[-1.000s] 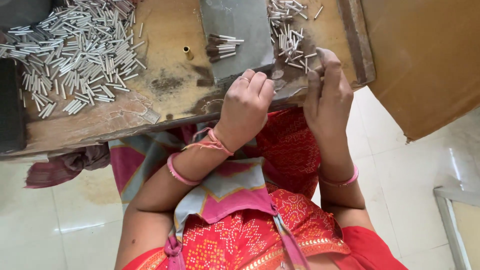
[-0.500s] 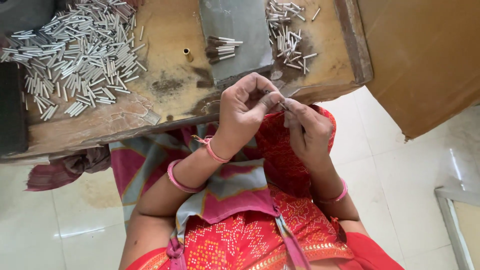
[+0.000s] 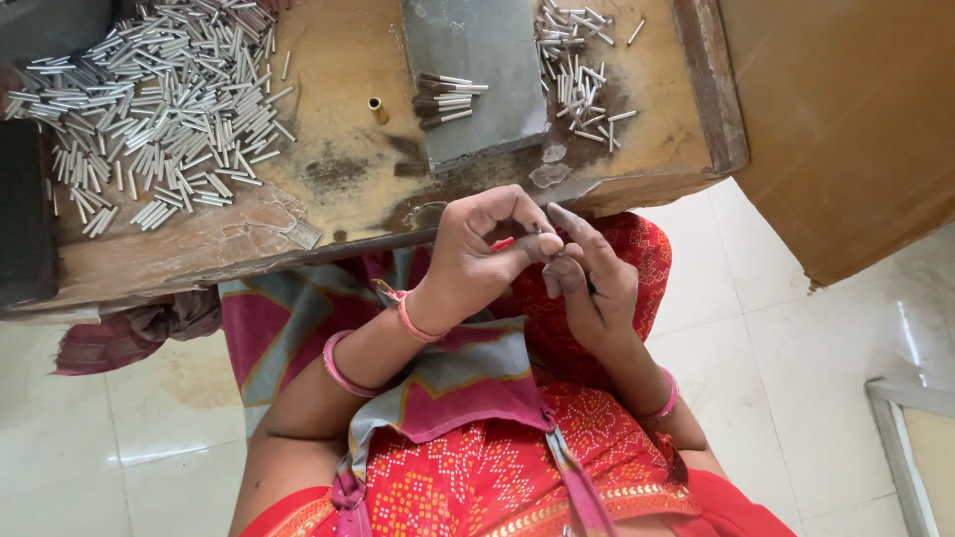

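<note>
Both hands meet over the lap just off the bench [image 3: 298, 249] edge, left hand [image 3: 477, 264] pinching a tiny red piece [image 3: 504, 243] against the right hand [image 3: 587, 283] fingertips, so honestly a slip probably drops it into the cloth [image 3: 468, 388] folds.

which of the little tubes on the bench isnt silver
The single brass-coloured tube, lying alone on bare wood between the big silver pile and the grey slab; all the others are silvery.
</note>
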